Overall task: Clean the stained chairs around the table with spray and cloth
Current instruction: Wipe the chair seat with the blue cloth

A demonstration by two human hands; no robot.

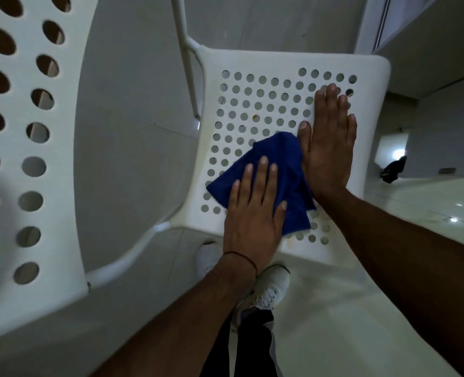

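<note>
Flatly, left hand [252,210] presses blue cloth [280,170] on chair seat [258,104].

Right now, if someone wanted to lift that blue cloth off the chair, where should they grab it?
Probably the far fold of the blue cloth, pinched from above on its far-left side. It looks bunched up off the chair seat there, while the left hand presses flat on the near part and the right hand lies flat along its right edge.
</note>
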